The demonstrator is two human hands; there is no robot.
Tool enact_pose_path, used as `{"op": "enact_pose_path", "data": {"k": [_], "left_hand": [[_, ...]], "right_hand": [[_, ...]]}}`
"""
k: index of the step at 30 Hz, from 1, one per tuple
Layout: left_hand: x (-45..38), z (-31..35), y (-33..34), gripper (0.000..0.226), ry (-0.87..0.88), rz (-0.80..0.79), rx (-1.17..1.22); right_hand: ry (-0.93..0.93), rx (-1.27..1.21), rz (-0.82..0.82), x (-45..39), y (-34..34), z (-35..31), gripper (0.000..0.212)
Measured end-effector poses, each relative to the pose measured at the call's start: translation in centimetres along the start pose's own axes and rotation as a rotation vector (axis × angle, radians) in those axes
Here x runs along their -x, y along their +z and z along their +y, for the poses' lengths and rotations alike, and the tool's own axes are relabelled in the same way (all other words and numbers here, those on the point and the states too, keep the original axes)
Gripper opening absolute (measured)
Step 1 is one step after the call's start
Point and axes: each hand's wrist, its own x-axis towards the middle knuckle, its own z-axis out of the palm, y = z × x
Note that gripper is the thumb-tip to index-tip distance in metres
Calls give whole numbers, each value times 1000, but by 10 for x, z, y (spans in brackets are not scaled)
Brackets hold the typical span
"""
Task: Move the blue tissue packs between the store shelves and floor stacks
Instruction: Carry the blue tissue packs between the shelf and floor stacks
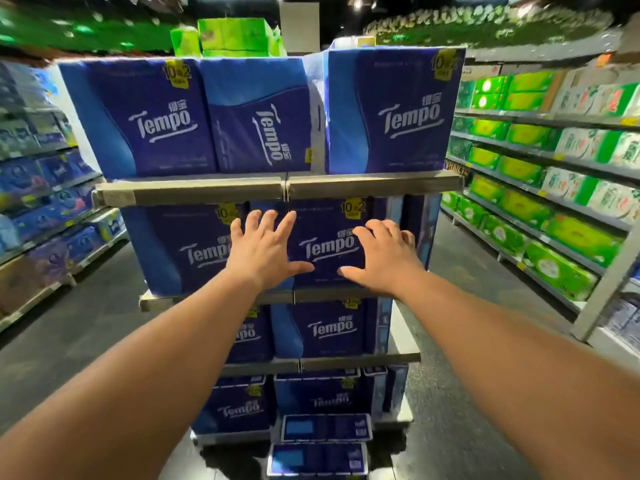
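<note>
Your left hand (262,249) and right hand (382,256) spread flat, fingers straight, on a blue tissue pack (327,245), gripping nothing, pack on second shelf (194,192) down, two packs (320,443) on floor below.

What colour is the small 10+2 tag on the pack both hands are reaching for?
Yellow with dark print, on the dark blue Tempo tissue pack's top right corner; head view.
</note>
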Motion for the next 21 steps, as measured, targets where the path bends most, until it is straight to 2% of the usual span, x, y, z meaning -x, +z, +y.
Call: {"op": "enact_pose_path", "data": {"k": [8, 15, 21], "left_hand": [[162, 45, 93, 110, 3, -370, 34], [281, 70, 143, 109, 75, -622, 20], [323, 60, 182, 106, 42, -748, 47]], "right_hand": [[76, -89, -340, 171, 96, -23, 88], [183, -128, -569, 298, 142, -35, 92], [232, -121, -616, 328, 163, -31, 87]]}}
